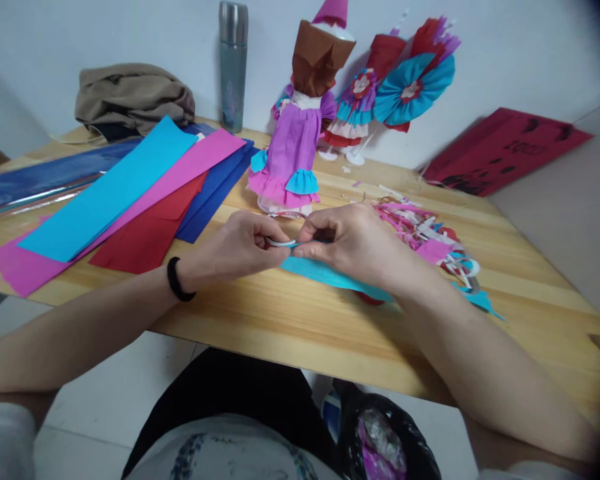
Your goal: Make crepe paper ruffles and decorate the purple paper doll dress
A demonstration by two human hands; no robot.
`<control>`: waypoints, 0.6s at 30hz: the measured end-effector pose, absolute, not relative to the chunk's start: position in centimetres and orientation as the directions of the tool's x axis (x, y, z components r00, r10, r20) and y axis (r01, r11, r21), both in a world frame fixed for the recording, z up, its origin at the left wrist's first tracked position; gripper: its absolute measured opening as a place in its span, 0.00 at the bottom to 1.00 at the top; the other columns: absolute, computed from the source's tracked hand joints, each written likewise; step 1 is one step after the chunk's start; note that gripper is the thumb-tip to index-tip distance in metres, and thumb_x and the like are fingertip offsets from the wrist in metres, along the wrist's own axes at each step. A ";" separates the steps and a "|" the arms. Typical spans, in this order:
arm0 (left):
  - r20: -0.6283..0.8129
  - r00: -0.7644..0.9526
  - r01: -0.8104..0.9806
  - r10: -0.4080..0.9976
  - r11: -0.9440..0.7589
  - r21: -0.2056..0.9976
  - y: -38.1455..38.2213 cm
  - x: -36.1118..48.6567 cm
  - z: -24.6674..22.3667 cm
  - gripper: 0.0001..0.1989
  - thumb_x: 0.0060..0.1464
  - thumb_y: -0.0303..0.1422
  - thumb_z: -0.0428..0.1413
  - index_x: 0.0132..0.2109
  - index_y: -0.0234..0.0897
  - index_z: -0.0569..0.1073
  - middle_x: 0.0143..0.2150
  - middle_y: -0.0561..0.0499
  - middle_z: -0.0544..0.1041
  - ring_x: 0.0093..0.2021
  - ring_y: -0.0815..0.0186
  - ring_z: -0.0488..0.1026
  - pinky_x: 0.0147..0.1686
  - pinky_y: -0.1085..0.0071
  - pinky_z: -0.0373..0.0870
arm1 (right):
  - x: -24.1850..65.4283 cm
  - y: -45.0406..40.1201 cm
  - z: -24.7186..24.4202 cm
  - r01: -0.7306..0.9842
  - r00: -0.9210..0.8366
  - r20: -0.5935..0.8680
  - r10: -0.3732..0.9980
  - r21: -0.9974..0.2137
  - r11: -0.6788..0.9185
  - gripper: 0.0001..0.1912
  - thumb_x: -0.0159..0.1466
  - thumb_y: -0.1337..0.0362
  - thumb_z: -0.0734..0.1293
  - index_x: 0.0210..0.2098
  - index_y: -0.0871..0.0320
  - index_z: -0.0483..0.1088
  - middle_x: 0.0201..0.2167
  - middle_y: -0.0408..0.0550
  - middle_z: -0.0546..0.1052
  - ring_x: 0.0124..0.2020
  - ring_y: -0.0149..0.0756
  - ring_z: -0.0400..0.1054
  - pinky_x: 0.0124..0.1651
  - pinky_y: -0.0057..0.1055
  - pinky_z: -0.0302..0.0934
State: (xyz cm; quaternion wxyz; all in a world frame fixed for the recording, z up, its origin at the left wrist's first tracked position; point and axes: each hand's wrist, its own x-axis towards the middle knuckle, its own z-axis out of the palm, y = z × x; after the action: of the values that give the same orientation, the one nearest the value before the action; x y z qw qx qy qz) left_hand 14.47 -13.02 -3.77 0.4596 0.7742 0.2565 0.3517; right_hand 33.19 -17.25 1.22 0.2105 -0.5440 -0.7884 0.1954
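Observation:
A narrow white strip (280, 243), probably tape, runs between my two hands above the wooden table. My left hand (235, 247) pinches its left end between thumb and fingers. At the strip's right end, the thumb and forefinger of my right hand (353, 237) are pressed together on it, right at the edge of a turquoise crepe paper strip (330, 273). That paper stretches to the right under my right hand, which hides part of it. Something red peeks out below the paper. Just behind my hands stands a doll figure in a purple crepe paper dress (295, 143).
Folded crepe paper sheets in turquoise (115, 190), pink, red (150, 233) and blue lie at left. Paper scraps (430, 240) are heaped at right. Behind stand a thermos (233, 73), more paper figures (410, 93) and a red bag (510, 153). A black bin bag (390, 433) sits below the table edge.

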 end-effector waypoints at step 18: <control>0.382 0.538 0.108 0.751 -0.511 0.853 -12.8 14.7 -4.4 0.07 0.49 0.25 0.59 0.24 0.34 0.76 0.19 0.57 0.69 0.20 0.75 0.61 0.20 0.76 0.56 | 33.1 -17.4 0.8 0.765 -0.342 0.192 0.920 -0.511 0.391 0.10 0.60 0.68 0.71 0.24 0.56 0.70 0.20 0.41 0.72 0.24 0.30 0.61 0.30 0.31 0.51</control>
State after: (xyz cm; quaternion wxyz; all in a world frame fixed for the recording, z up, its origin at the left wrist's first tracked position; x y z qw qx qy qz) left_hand 14.69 -12.82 -4.35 0.4097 0.7754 0.2770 0.3927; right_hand 33.14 -17.39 0.80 0.2299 -0.5256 -0.8016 0.1682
